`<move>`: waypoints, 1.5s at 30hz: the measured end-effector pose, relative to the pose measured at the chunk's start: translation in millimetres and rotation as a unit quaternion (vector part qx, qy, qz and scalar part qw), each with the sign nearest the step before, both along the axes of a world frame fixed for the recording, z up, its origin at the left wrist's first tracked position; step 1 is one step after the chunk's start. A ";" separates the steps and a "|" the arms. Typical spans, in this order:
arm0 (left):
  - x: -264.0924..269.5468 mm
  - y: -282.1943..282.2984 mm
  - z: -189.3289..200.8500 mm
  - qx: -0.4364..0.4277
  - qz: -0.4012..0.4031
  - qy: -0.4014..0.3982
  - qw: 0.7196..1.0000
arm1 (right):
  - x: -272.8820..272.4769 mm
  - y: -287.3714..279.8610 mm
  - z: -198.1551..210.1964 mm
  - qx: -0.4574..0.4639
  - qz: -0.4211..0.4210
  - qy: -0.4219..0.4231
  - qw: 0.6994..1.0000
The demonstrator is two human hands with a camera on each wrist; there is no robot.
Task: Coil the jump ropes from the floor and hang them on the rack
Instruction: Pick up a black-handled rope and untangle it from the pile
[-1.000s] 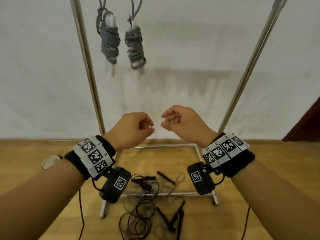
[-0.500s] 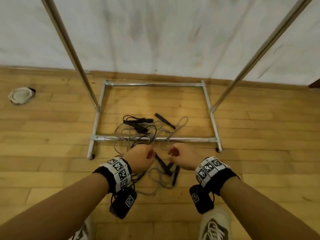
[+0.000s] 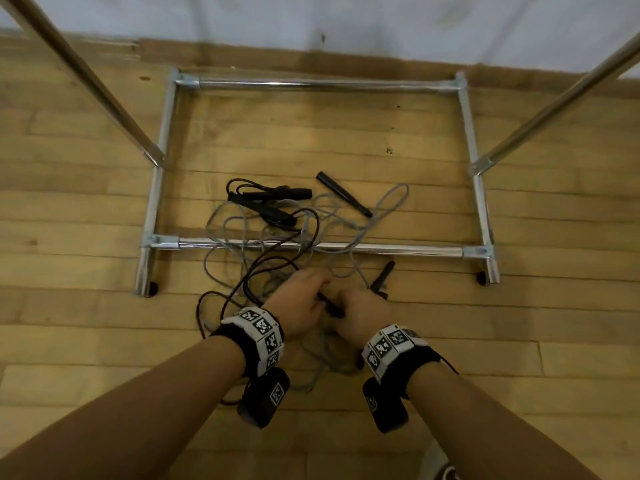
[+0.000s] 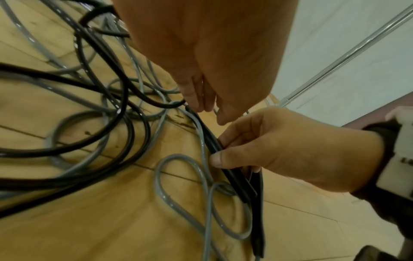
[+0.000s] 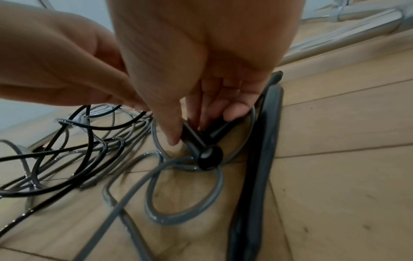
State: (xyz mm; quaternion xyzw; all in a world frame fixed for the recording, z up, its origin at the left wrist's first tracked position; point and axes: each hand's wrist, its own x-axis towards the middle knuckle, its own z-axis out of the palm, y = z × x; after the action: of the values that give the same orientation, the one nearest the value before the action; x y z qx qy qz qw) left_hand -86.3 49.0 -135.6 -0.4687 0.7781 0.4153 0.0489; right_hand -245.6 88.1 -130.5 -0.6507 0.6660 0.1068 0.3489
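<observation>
2 hands low over tangled jump ropes (image 3: 277,233) on wooden floor (image 3: 540,327); right hand (image 3: 363,308) pinching black handle (image 5: 196,141); left hand (image 3: 299,303) gripping same handle's far end; rack base (image 3: 346,249) just beyond.

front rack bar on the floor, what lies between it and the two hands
In the head view, loops of grey rope and black rope cross the floor between the front bar and the left hand and right hand.

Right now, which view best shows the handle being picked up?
Right wrist: the handle fills the centre, end cap visible, the right hand pinching it. Left wrist shows its length side-on. Head shows only a sliver between both hands.
</observation>
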 end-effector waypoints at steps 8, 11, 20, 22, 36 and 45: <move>7.0 -19.8 17.3 -0.004 -0.038 -0.067 0.997 | -22.4 5.0 30.1 -0.081 0.023 0.002 0.996; 16.9 -18.2 45.2 0.018 0.026 0.006 0.999 | -30.4 8.8 45.7 -0.130 -0.016 -0.059 0.990; 33.1 3.6 150.5 0.006 0.094 0.135 0.986 | -33.1 10.2 130.6 -0.203 0.000 -0.198 0.959; 33.7 7.1 175.2 -0.011 0.131 0.191 0.973 | -32.0 10.5 157.6 -0.244 0.021 -0.211 0.946; 38.8 49.1 287.3 -0.056 0.123 0.271 0.953 | -20.1 27.5 343.7 -0.416 -0.096 -0.274 0.862; 74.7 52.7 300.7 -0.059 0.056 0.070 0.994 | -34.9 32.4 409.4 -0.462 -0.227 -0.330 0.791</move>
State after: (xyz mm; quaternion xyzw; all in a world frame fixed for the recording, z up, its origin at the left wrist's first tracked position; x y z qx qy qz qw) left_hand -11.6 101.8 165.1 -0.4834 0.7756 0.4019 -0.0565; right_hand -280.5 120.5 278.9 -0.5602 0.6085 -0.5173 0.2197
